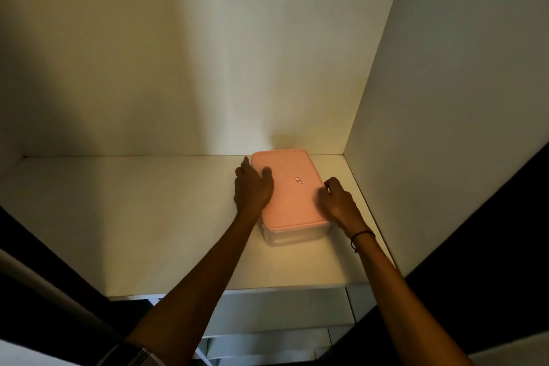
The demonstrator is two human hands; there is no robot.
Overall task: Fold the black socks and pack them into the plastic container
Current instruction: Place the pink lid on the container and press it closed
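A clear plastic container (292, 237) with a pink lid (288, 187) stands on a white shelf (133, 217), close to the back right corner. The lid is on the container. My left hand (252, 187) grips the container's left edge, thumb resting on the lid. My right hand (337, 200) holds its right edge, fingers curled over the lid's side. A thin black band circles my right wrist. No black socks show; the container's inside is hidden by the lid and dim light.
The shelf sits in a white cupboard with a back wall (208, 68) and a right side wall (445, 98) close to the container. White drawer fronts (282, 315) lie below the shelf's front edge. Dark door edges frame both lower corners.
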